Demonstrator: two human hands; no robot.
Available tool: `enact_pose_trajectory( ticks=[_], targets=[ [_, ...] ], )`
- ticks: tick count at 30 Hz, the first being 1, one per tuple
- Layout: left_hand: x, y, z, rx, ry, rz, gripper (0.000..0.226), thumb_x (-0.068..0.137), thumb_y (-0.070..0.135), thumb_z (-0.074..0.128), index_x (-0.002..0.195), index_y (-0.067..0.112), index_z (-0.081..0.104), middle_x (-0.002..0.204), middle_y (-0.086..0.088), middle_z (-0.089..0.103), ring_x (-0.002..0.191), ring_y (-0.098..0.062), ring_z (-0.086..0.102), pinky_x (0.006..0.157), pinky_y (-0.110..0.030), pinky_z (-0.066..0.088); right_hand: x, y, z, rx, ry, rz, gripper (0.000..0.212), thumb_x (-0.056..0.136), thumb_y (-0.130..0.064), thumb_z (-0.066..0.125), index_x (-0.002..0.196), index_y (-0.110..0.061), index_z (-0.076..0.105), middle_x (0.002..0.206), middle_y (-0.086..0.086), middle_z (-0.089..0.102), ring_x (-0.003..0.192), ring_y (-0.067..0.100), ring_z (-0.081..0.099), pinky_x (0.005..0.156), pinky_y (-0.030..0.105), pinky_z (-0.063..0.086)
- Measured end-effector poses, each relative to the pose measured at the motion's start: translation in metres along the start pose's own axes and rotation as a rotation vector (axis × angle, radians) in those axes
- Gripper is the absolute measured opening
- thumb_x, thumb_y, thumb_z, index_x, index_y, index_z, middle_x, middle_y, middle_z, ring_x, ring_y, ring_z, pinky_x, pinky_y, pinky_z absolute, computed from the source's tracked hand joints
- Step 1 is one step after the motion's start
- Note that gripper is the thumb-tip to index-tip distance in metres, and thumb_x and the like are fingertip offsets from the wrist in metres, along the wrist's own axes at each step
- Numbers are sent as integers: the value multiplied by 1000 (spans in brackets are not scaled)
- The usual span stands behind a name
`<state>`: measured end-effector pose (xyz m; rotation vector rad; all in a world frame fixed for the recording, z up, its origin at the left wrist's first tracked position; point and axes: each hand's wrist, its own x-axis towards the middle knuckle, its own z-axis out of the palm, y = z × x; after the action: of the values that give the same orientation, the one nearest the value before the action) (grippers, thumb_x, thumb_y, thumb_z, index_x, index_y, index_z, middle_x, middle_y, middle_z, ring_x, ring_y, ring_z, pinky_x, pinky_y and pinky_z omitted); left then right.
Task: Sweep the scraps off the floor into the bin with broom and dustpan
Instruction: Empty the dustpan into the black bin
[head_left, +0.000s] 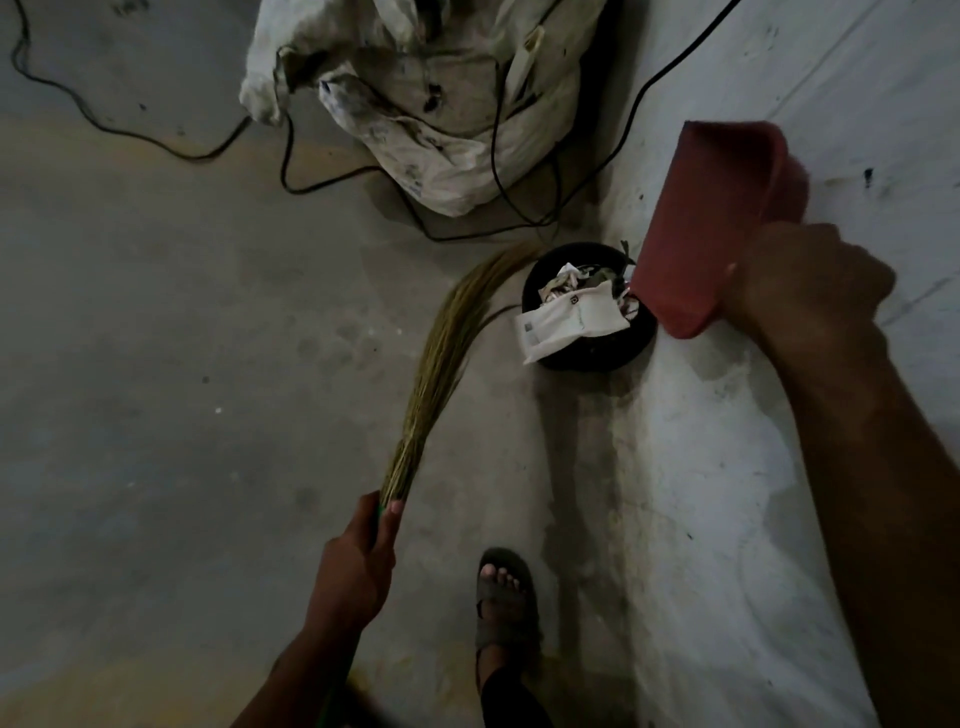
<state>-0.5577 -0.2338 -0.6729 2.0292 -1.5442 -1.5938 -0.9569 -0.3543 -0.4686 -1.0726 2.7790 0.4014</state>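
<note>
The floor (156, 312) is bare grey concrete, meeting a pale, stained wall (779, 467) along the right of the view. A large, soiled white sack (415, 104) stands at the top centre, with black cables (130, 132) trailing round and over it.

The red dustpan (711, 223) is held up beside the wall, above and to the right of the bin (587, 353). Its long axis runs steeply from upper right down to lower left, and one lower corner sits at the bin's right rim. Whether it touches the rim cannot be told. The right hand (800, 291) grips the pan at its lower right end, fingers curled round it. This hand is the nearer one to the bin.

The broom (441, 353) lies to the left of the bin. Its straw bristles arc from the left hand (358, 561) up and to the right, the tips ending just beside the bin's left rim. The left hand is closed round the handle just below the bristles, thumb along the shaft.

The bin is a small, round, dark vessel standing on the floor against the wall. It is heaped with paper scraps (571, 312); a white sheet hangs over its near left rim. A sandalled foot (506, 603) stands below it.

Judgement: the tipping step is in hand. The pan's mouth bears toward the bin, so the contents, not visible here, should fall down and to the left. The heaped fill risks spillover.
</note>
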Motion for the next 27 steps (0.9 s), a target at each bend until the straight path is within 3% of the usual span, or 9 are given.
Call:
enact_pose_trajectory(
  ticks=[5,9,15,23,27],
  targets=[
    [2,-10,1,-35,20,5,14,108,54,46,119,52,55,70,-10,66,47,-12,55,47,-34,47,-12,1,11,29,79,-2,38,102,-30,58,130,-3,63,132,29,59,120,51,60,102,55,46],
    [3,-14,3,-33,2,-14,21,108,55,46,125,45,55,70,-10,66,49,-16,55,48,-36,47,-15,-26,48,54,-59,-110,43,98,-37,65,132,-10,63,133,24,61,120,45,63,98,50,49],
    [12,-20,5,18,-3,-23,19,110,52,44,127,46,50,75,-12,68,53,-19,57,50,-36,48,1,-54,125,-12,-85,-190,40,100,-20,63,137,-8,55,127,20,65,112,41,68,82,43,49],
    [27,-27,16,40,14,-3,14,109,54,45,121,50,51,69,-7,68,47,-13,58,47,-38,50,26,-56,188,-105,-75,-293,52,108,-16,44,158,-7,35,134,20,62,115,41,68,89,45,54],
    [34,-24,25,16,-3,6,16,108,55,44,122,49,51,70,-7,68,49,-16,58,50,-40,50,38,-55,200,-155,-109,-316,55,106,-18,46,158,-7,35,137,19,61,116,39,68,91,45,53]
  ],
)
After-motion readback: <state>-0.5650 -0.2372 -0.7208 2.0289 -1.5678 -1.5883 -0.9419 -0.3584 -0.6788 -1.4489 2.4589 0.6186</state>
